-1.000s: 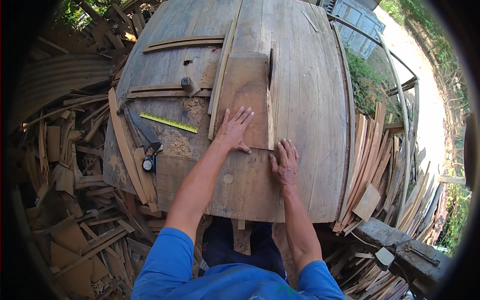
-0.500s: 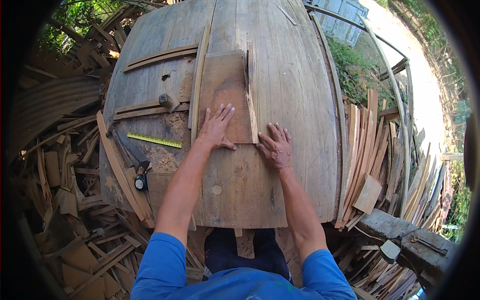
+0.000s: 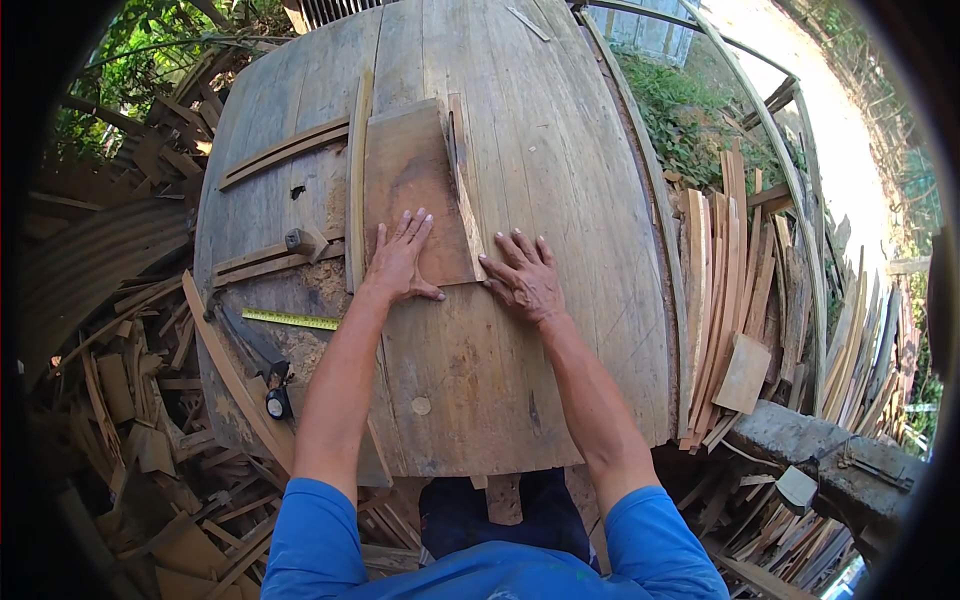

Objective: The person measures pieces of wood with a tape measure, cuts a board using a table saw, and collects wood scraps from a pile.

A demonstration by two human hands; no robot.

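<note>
My left hand (image 3: 398,262) lies open, fingers spread, on the near left part of a reddish-brown board (image 3: 408,160). My right hand (image 3: 525,280) is open beside the board’s near right corner, thumb touching it. A long wooden strip (image 3: 358,185) runs along the board’s left edge; a narrow dark upright piece (image 3: 455,150), too indistinct to name, stands along its right. Left of them are a yellow measuring scale (image 3: 290,318), a dark angled tool (image 3: 245,335), a round black object (image 3: 277,403) and a small block (image 3: 299,241) on slotted battens (image 3: 250,265).
The plank worktop (image 3: 590,300) has a hole and sawdust at left. Heaped offcuts (image 3: 150,450) and corrugated sheet (image 3: 100,260) lie left. Stacked strips (image 3: 720,280), a concrete beam (image 3: 820,450) and a bent rail (image 3: 760,110) are right. A pale blue panel (image 3: 640,35) stands beyond.
The board has slid away from me along the wooden strip, with my left hand on it. My right hand has moved forward to its corner. The whole view has shifted.
</note>
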